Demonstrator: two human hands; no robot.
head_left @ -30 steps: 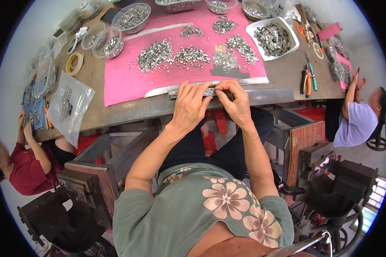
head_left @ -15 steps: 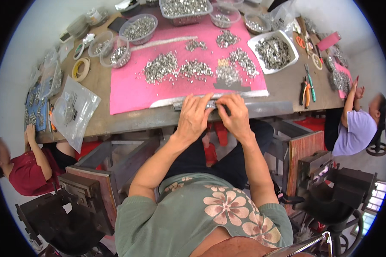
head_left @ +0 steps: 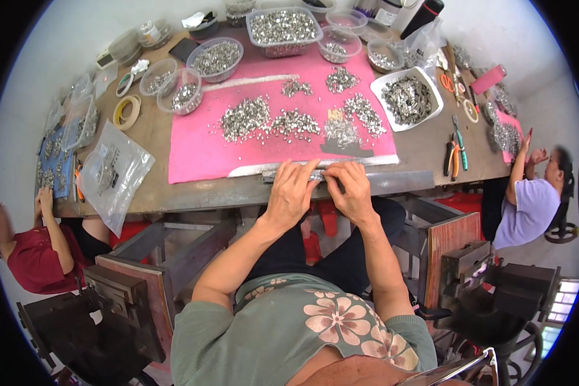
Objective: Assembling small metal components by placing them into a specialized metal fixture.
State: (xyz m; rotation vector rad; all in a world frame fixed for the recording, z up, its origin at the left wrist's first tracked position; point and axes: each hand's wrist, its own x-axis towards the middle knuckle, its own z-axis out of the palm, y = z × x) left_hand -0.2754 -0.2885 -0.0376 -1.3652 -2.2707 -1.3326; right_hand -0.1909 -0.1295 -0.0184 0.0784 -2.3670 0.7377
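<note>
Both hands meet at the table's front edge, over a grey metal bar [head_left: 399,181]. My left hand [head_left: 292,192] has its fingers bent and pressed together near the bar. Thumb and fingers of my right hand [head_left: 350,192] are pinched close beside it. Between the fingertips shows a small shiny metal piece [head_left: 316,175], too small to name; both hands seem closed on it. Just beyond lies a pink mat [head_left: 196,151] bearing loose heaps of small silvery metal parts [head_left: 244,119]. A dark flat strip [head_left: 347,152] rests near a heap of slim parts [head_left: 342,133].
A white tray [head_left: 439,110] of metal parts stands right of the mat, with pliers [head_left: 452,161] nearer me. Plastic tubs [head_left: 284,48] of parts line the back. At left are tape rolls [head_left: 135,112] and a clear bag [head_left: 125,186]. Two people sit at either side.
The whole view has tilted slightly, so the table sits lower in the picture. My hands keep nearly the same pinch at the bar. The person at right has shifted their hands a little.
</note>
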